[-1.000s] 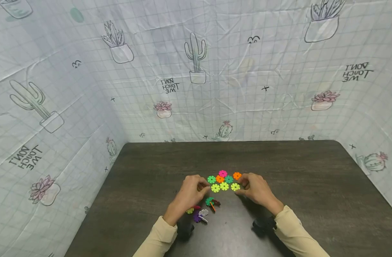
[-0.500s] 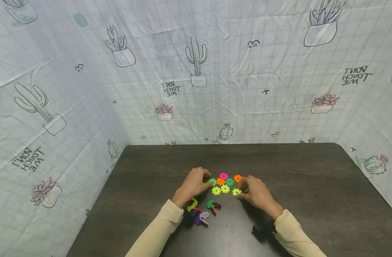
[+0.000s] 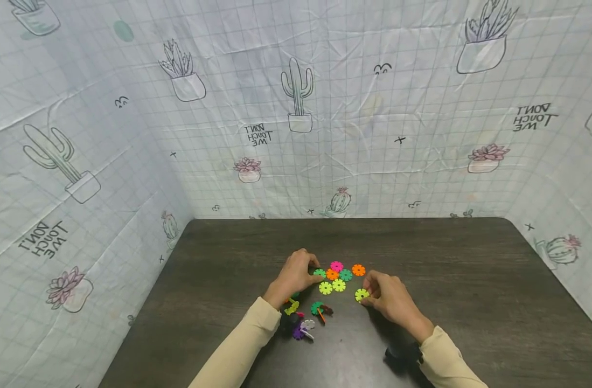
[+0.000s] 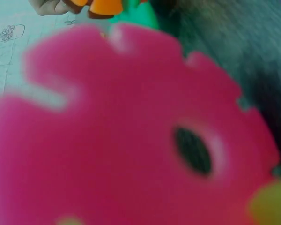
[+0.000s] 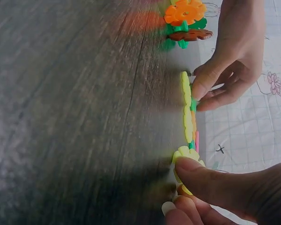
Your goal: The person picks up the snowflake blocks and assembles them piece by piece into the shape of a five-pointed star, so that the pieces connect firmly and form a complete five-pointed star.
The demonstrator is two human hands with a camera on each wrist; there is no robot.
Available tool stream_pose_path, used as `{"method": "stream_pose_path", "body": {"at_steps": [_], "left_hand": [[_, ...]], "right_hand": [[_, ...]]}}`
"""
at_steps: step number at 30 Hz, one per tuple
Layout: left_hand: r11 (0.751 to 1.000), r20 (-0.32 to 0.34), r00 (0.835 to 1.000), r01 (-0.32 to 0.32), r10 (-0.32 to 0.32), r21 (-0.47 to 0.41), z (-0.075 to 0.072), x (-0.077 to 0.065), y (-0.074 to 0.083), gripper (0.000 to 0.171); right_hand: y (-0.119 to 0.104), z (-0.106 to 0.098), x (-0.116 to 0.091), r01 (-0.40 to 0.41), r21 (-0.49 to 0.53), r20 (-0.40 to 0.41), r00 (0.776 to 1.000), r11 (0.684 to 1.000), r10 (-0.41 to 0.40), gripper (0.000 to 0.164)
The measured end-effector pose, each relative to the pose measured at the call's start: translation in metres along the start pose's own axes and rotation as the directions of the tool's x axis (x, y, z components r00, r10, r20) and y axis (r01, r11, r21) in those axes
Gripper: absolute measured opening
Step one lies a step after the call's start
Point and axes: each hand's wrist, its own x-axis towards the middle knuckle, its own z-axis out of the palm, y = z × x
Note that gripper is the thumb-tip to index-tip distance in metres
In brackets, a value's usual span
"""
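Note:
My right hand (image 3: 391,299) pinches a yellow notched building disc (image 3: 361,295) between thumb and fingers, tilted just above the dark table in the right wrist view. My left hand (image 3: 296,275) holds the light green disc (image 3: 319,274) at its edge with thumb and fingers. Beside that lie flat discs grouped together: pink (image 3: 336,266), orange (image 3: 332,274), dark green (image 3: 346,275) and two yellow discs (image 3: 339,285). Another orange disc (image 3: 358,270) sits at the right of the group. A large blurred pink-red disc (image 4: 131,103) fills the left wrist view, close to the camera.
Joined discs stand nearer the person: a green, orange and brown cluster (image 3: 318,309), a purple and white one (image 3: 300,330), and a yellow one (image 3: 292,307) partly behind the left wrist. A patterned cloth (image 3: 228,108) rises behind the table (image 3: 446,258).
My left hand has moved forward from beside the group to the light green disc. My right hand has pulled a yellow disc away from the row, toward the person and slightly right.

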Motion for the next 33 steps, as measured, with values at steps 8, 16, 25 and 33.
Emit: {"method": "stream_pose_path", "body": {"at_steps": [8, 16, 25, 33], "left_hand": [[0.997, -0.019, 0.998, 0.062, -0.063, -0.053, 0.003, -0.003, -0.001, 0.023], [0.988, -0.075, 0.997, 0.011, -0.023, -0.154, 0.003, -0.009, -0.005, 0.021], [0.969, -0.151, 0.988, -0.079, 0.045, -0.232, -0.005, -0.026, -0.005, 0.007], [0.940, -0.204, 0.974, -0.161, 0.101, -0.302, -0.012, -0.047, 0.002, 0.006]], "right_hand": [[0.002, 0.000, -0.005, -0.017, 0.061, -0.008, 1.000, 0.998, 0.017, 0.016], [0.002, 0.000, -0.004, -0.015, 0.108, -0.051, 0.998, 0.994, 0.021, 0.009], [-0.005, -0.002, -0.001, 0.027, 0.135, -0.100, 0.995, 0.991, -0.013, 0.006], [-0.018, 0.003, -0.002, 0.034, 0.255, -0.106, 0.994, 0.966, -0.007, 0.007]]}}
